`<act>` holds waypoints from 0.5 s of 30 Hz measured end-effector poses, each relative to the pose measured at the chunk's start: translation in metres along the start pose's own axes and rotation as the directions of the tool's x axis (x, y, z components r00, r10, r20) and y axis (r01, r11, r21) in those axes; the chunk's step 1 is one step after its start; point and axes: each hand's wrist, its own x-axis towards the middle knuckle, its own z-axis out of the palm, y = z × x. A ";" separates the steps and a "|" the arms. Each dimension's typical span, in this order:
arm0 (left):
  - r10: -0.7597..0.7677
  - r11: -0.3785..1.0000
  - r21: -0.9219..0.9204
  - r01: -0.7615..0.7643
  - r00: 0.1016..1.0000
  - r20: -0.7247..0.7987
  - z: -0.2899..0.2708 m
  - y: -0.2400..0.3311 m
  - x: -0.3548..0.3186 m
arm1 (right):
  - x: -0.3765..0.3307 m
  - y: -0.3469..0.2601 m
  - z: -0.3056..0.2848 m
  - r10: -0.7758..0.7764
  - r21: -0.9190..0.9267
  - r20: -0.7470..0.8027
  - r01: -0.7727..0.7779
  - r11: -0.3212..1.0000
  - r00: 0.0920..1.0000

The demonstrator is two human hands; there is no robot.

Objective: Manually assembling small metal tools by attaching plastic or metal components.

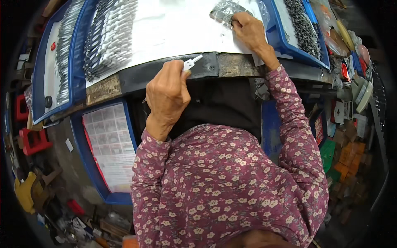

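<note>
My left hand (167,93) is closed around a small white plastic piece (190,63) that has a narrow tip pointing right. It is held just above the table's dark front edge. My right hand (250,33) reaches onto the table top, its thumb and fingers pinched together at a heap of small grey parts (225,12). Whatever sits between those fingertips is too small or hidden to make out. White paper (173,29) covers the work surface beneath the heap. On its left lie dense rows of white and black parts (113,35).
A blue tray (76,78) at the left holds rows of thin parts. Another blue tray (285,43) at the right contains many small dark pieces. Below the table's left side is a blue bin (103,198) with printed sheets. Red stools (35,141) and clutter flank the floor.
</note>
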 end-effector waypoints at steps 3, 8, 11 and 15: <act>0.088 0.995 0.057 -0.084 0.994 -0.058 0.005 -0.006 0.000 | 0.000 0.002 0.001 -0.032 -0.027 0.018 0.033 0.999 0.999; 0.114 0.991 0.080 -0.107 0.990 -0.082 0.007 -0.009 0.004 | 0.001 0.002 0.000 -0.023 0.031 0.027 0.022 0.999 0.999; 0.097 0.990 0.103 -0.092 0.994 -0.044 0.007 -0.011 0.007 | 0.000 0.002 0.000 -0.005 0.102 0.004 0.005 0.995 1.000; 0.084 0.984 0.157 -0.083 0.996 -0.002 0.010 -0.015 0.013 | 0.001 0.001 -0.003 0.051 0.154 0.038 -0.056 0.986 0.998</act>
